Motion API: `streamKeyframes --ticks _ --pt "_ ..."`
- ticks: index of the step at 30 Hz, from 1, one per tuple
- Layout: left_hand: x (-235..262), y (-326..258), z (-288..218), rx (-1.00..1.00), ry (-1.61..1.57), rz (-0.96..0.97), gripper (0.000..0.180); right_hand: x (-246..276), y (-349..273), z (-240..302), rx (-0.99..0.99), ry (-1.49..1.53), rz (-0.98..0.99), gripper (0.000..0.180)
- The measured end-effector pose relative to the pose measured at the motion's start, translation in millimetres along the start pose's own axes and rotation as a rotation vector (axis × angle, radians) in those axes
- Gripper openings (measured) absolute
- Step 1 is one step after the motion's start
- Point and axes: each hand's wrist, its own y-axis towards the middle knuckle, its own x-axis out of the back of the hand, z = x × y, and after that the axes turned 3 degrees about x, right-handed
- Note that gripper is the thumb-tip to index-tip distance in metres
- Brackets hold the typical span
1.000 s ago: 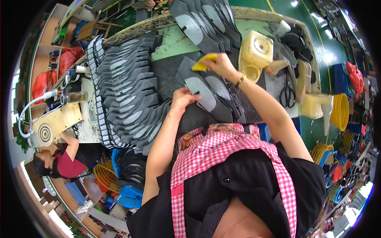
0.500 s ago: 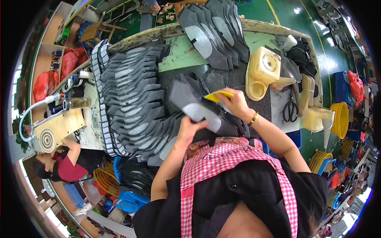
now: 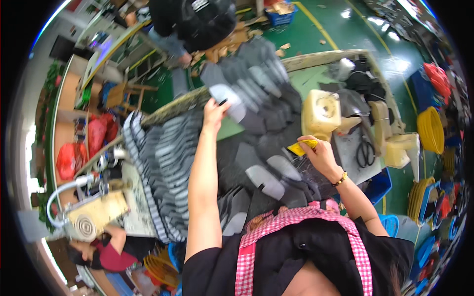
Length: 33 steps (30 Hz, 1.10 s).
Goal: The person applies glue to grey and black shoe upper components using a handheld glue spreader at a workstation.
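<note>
My left hand reaches to the far side of the table, its fingers closed on the edge of a dark grey cut piece with a light grey patch. That piece lies at the near left end of a fanned row of similar pieces. My right hand pinches a flat yellow piece above the table's right half; its exact kind is unclear. Between my hands and my apron, more dark grey pieces with pale patches lie on the dark table mat.
A long overlapping row of grey pieces fills the table's left side. At right are a cream plastic container, black scissors and a cream bottle. One co-worker is at lower left, another beyond the table.
My left hand has left the piece near my apron and stretched out to the far row. My right hand, still with the yellow piece, has moved right and nearer. The view has shifted.
</note>
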Motion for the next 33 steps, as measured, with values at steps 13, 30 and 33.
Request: streamKeyframes --ticks 13,30,33 --pt "22 -120 59 -0.131 0.365 -0.289 0.029 23 -34 -54 0.321 -0.462 -0.170 0.029" --pt "-56 -230 125 0.240 0.022 -0.223 0.061 -93 50 -18 0.508 0.042 0.262 0.014" --pt "-55 -231 132 0.190 -0.058 -0.244 0.060 -45 -21 -42 0.449 0.264 0.373 0.010"
